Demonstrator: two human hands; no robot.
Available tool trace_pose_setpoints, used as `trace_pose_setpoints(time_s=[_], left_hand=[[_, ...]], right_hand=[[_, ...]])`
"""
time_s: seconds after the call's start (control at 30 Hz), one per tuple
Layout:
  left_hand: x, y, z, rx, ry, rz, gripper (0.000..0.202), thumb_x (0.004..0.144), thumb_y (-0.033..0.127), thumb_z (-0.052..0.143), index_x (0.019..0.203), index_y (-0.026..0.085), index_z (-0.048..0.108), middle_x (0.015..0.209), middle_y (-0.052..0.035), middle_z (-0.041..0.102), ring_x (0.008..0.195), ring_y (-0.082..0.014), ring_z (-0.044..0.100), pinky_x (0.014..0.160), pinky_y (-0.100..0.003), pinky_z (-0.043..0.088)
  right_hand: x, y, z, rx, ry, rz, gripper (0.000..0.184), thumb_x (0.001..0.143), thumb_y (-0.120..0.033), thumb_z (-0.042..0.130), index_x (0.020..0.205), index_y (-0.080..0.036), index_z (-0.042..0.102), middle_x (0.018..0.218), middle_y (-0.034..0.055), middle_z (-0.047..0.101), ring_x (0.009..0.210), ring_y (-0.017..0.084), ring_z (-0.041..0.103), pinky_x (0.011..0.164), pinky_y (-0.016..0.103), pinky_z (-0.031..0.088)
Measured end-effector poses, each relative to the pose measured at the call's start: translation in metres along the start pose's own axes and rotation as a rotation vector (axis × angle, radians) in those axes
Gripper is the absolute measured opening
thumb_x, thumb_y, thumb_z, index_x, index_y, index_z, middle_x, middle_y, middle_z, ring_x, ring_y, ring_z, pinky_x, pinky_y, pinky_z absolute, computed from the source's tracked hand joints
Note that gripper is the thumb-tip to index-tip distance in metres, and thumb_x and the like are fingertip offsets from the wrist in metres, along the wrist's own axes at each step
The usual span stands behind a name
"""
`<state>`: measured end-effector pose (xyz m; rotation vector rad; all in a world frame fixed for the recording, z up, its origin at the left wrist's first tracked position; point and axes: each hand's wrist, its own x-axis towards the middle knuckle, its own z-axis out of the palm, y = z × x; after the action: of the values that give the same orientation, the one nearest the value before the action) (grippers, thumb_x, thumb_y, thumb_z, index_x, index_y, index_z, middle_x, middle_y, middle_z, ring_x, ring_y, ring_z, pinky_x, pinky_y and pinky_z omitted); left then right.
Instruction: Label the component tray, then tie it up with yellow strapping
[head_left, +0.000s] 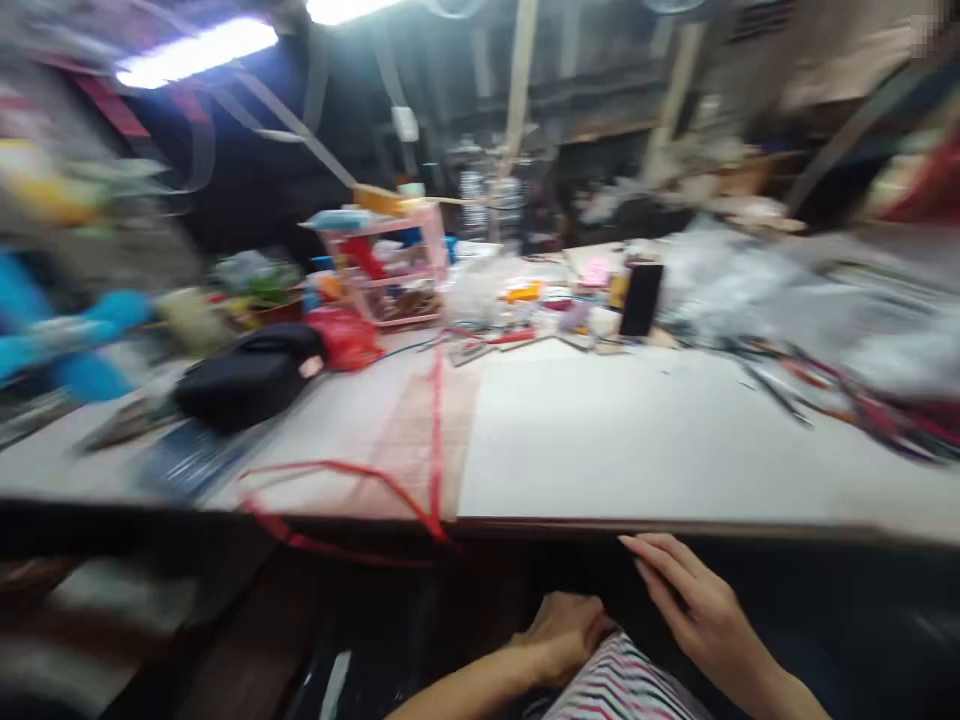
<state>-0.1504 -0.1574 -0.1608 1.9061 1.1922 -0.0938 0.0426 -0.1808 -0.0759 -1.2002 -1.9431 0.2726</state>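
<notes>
One striped cloth (616, 686) pointing forward, left hand (562, 636) curled, grip unclear, right hand (691, 602) flat

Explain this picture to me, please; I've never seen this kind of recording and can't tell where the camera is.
There is no machine here: a person wears a camera on the head, looking forward and down, so this single blurry picture shows their own bare hands. The left hand is curled beside a striped cloth; whether it grips anything is unclear. The right hand lies open, holding nothing, just below the edge of the white table. On the table are a black bag, a red ribbon, a pink rack and a dark phone standing upright.
</notes>
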Motion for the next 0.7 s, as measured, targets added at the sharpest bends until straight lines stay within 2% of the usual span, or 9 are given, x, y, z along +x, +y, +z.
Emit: trace_pose_setpoints(time_s=[0.07,0.13,0.2,0.3,0.4,0.47,0.57,0.63,0.7], left_hand=[[0.011,0.003,0.006,0.111,-0.061,0.035,0.039,0.091,0.046,0.032,0.103,0.021,0.059,0.106,-0.0110,0.063,0.103,-0.0272,0.058,0.089,-0.038,0.043],[0.019,0.001,0.010,0.219,-0.061,0.035,0.042,0.093,0.040,0.024,0.115,0.018,0.053,0.122,-0.0140,0.056,0.120,-0.0280,0.048,0.100,-0.039,0.035],[0.028,-0.002,0.012,0.323,-0.047,0.020,0.044,0.092,0.034,0.021,0.120,0.014,0.048,0.132,-0.0176,0.048,0.127,-0.0308,0.040,0.105,-0.044,0.029],[0.041,-0.003,0.014,0.427,-0.020,0.028,0.046,0.091,0.032,0.018,0.122,0.011,0.045,0.129,-0.0196,0.051,0.123,-0.0303,0.046,0.104,-0.043,0.031],[0.053,0.015,0.021,0.368,0.029,0.101,0.046,0.090,0.039,0.022,0.116,0.013,0.050,0.119,-0.0154,0.058,0.115,-0.0261,0.054,0.099,-0.036,0.040],[0.064,0.043,0.026,0.295,0.016,0.176,0.045,0.090,0.043,0.025,0.113,0.016,0.053,0.116,-0.0125,0.061,0.112,-0.0245,0.056,0.097,-0.034,0.043],[0.090,0.103,0.037,0.175,0.000,0.329,0.045,0.090,0.046,0.028,0.113,0.016,0.054,0.116,-0.0106,0.061,0.112,-0.0234,0.056,0.097,-0.034,0.043],[0.113,0.150,0.046,0.063,-0.009,0.449,0.045,0.091,0.047,0.031,0.114,0.016,0.054,0.120,-0.0103,0.058,0.115,-0.0229,0.053,0.101,-0.035,0.039],[0.141,0.197,0.058,-0.043,-0.060,0.531,0.045,0.091,0.046,0.032,0.117,0.015,0.052,0.126,-0.0113,0.054,0.122,-0.0225,0.046,0.107,-0.036,0.032]], right_hand=[[-0.032,0.002,-0.004,0.039,-0.010,0.205,0.029,0.093,-0.021,0.040,0.118,-0.027,0.055,0.102,0.0048,0.061,0.092,0.018,0.059,0.080,0.030,0.049],[-0.070,0.013,-0.012,0.067,0.005,0.421,0.027,0.093,-0.024,0.039,0.112,-0.024,0.059,0.093,0.0049,0.061,0.083,0.018,0.059,0.076,0.031,0.049],[-0.112,0.025,-0.024,0.130,0.075,0.654,0.026,0.091,-0.027,0.043,0.106,-0.022,0.063,0.087,0.0043,0.062,0.075,0.017,0.059,0.071,0.031,0.049],[-0.171,0.039,-0.039,0.309,0.296,0.980,0.022,0.082,-0.031,0.052,0.094,-0.021,0.068,0.077,0.0025,0.063,0.066,0.016,0.057,0.062,0.028,0.048],[-0.222,0.051,-0.045,0.396,0.541,1.184,0.021,0.075,-0.034,0.056,0.081,-0.019,0.068,0.064,0.0007,0.061,0.054,0.014,0.054,0.054,0.026,0.046],[-0.253,0.057,-0.045,0.414,0.711,1.301,0.023,0.071,-0.037,0.057,0.076,-0.017,0.066,0.058,0.0006,0.059,0.048,0.013,0.052,0.046,0.024,0.042],[-0.293,0.064,-0.051,0.416,1.023,1.456,0.031,0.070,-0.046,0.056,0.078,-0.016,0.062,0.057,0.0029,0.059,0.044,0.014,0.052,0.038,0.022,0.037],[-0.314,0.070,-0.066,0.384,1.229,1.503,0.038,0.074,-0.052,0.051,0.084,-0.017,0.060,0.064,0.0058,0.062,0.050,0.016,0.057,0.041,0.023,0.041],[-0.327,0.079,-0.090,0.341,1.385,1.494,0.045,0.080,-0.058,0.043,0.093,-0.018,0.059,0.077,0.0094,0.065,0.063,0.019,0.063,0.049,0.028,0.049]])
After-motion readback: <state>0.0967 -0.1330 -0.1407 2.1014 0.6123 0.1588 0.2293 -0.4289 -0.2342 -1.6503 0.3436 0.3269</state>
